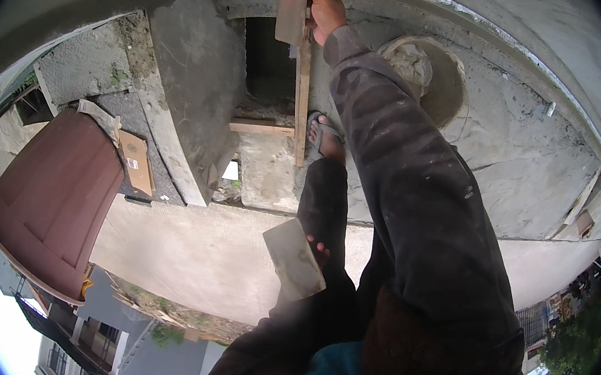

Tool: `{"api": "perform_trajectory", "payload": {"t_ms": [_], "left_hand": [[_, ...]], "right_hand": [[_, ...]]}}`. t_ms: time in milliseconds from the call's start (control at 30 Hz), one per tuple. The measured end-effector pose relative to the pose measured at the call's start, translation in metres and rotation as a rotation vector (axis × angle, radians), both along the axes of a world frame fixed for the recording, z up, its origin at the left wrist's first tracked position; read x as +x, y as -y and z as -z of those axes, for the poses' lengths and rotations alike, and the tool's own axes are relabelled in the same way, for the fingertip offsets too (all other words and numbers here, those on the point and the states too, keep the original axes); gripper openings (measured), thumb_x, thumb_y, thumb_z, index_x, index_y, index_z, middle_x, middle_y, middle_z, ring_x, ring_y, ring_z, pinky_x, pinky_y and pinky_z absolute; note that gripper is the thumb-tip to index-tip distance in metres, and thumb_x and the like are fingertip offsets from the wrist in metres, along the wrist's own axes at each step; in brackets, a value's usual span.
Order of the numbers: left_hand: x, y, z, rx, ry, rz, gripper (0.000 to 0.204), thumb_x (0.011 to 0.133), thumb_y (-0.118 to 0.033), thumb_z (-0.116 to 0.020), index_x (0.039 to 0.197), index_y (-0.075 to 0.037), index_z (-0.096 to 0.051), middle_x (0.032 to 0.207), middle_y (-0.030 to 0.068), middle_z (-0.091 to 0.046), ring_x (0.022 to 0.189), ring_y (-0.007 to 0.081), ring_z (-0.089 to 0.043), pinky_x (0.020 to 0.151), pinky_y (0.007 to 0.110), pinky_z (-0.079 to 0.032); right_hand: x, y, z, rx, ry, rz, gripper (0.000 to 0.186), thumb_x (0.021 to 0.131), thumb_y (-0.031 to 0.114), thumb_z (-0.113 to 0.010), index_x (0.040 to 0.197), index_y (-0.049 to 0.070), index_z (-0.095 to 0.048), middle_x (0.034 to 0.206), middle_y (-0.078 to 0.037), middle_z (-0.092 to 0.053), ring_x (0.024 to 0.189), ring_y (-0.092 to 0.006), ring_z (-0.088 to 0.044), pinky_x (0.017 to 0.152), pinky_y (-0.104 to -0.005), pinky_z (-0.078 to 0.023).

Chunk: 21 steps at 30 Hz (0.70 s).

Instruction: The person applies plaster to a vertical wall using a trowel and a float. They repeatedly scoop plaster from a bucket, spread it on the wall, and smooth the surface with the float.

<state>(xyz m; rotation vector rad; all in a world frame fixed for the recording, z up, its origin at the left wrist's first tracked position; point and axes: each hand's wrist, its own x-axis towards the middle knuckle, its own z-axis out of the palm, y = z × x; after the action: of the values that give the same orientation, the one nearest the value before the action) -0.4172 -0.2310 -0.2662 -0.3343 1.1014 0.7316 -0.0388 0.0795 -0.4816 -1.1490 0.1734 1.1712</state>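
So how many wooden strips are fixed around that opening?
2: one upright strip along the opening's right side, under the right hand, and one short flat strip across the bottom. More may be hidden.

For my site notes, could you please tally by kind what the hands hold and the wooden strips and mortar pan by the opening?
Plastering tools held: 2 – long float in the right hand, flat board in the left hand
Wooden strips: 2 – upright, horizontal
Mortar pans: 1
Total: 5
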Motion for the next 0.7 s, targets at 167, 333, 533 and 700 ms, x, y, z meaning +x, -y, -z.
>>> {"api": "perform_trajectory", "payload": {"t_ms": [167, 333, 533, 700], "left_hand": [[-0.014, -0.005, -0.001, 0.003, -0.024, 0.075, 0.046, 0.106, -0.032, -0.05, 0.144, -0.007, -0.044, 0.131, 0.0148, -0.05, 0.117, 0.0329, -0.056, 0.106, 0.05, -0.045], [-0.025, 0.006, 0.01, -0.084, 0.074, -0.017, 0.053, 0.105, -0.042, -0.05, 0.143, -0.006, -0.045, 0.13, 0.014, -0.053, 0.12, 0.0368, -0.056, 0.111, 0.052, -0.042], [-0.033, 0.002, 0.021, -0.023, 0.235, -0.094, 0.066, 0.104, -0.048, -0.048, 0.152, -0.005, -0.036, 0.14, 0.0172, -0.05, 0.124, 0.0414, -0.055, 0.114, 0.056, -0.04], [-0.042, 0.007, 0.023, -0.086, 0.261, -0.159, 0.072, 0.102, -0.053, -0.049, 0.154, -0.005, -0.034, 0.14, 0.0197, -0.048, 0.126, 0.0419, -0.054, 0.116, 0.057, -0.038]], "right_hand": [[0.008, 0.006, 0.064, 0.14, -0.054, 0.026, 0.023, 0.102, 0.022, -0.057, 0.116, 0.008, -0.069, 0.093, -0.007, -0.069, 0.08, -0.02, -0.067, 0.065, -0.0347, -0.057], [0.002, -0.004, -0.032, 0.305, -0.149, 0.066, 0.025, 0.103, 0.026, -0.059, 0.116, 0.009, -0.072, 0.099, -0.005, -0.074, 0.089, -0.017, -0.07, 0.076, -0.0344, -0.059], [0.032, -0.001, -0.079, 0.42, -0.137, -0.012, 0.03, 0.101, 0.03, -0.059, 0.114, 0.005, -0.071, 0.106, -0.008, -0.074, 0.094, -0.0209, -0.071, 0.084, -0.0379, -0.058], [0.039, -0.013, -0.126, 0.489, -0.126, -0.027, 0.034, 0.099, 0.03, -0.06, 0.114, 0.002, -0.069, 0.105, -0.011, -0.073, 0.092, -0.0235, -0.07, 0.084, -0.0394, -0.059]]}}
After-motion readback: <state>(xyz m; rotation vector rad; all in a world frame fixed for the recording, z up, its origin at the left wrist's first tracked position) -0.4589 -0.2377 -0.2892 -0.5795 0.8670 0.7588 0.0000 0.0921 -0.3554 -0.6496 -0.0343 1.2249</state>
